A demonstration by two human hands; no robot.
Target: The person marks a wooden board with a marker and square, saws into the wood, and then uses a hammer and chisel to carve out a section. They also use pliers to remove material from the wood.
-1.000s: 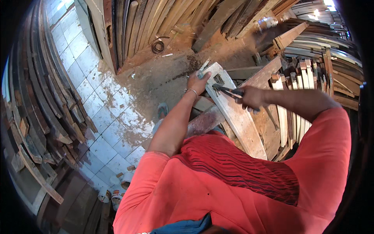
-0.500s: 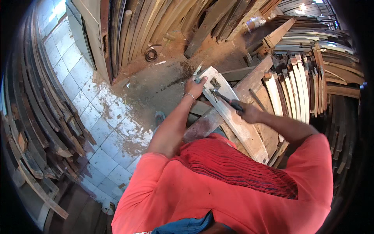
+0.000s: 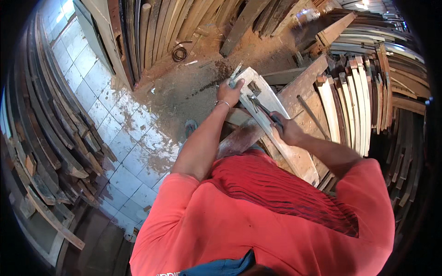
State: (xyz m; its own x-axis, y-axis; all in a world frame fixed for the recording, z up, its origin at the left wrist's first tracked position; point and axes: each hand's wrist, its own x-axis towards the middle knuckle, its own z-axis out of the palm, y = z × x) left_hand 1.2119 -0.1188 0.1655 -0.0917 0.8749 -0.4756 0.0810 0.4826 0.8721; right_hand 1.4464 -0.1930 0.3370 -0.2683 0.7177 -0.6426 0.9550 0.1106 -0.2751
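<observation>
A long pale wooden board (image 3: 287,135) lies slanting in front of me, with a rectangular cut-out (image 3: 253,87) near its far end. At that end my left hand (image 3: 229,93) is closed round a slim tool with a teal part (image 3: 233,83); its kind is mostly hidden by my fingers. My right hand (image 3: 289,131) grips the dark handle of a hammer (image 3: 262,106). The hammer's metal head is low over the board, just nearer to me than the cut-out; whether it touches the wood I cannot tell.
Under the board is a worn wooden bench (image 3: 304,94) with a thin dark rod (image 3: 313,117) on it. Stacked timber (image 3: 354,101) stands close on the right, and more planks (image 3: 55,133) line the left. A coiled strip (image 3: 179,54) lies on the dusty floor.
My right hand and the hammer have come down a little, and the hammer's head lies lower along the board. My left hand keeps its hold at the board's far end. The view has shifted slightly.
</observation>
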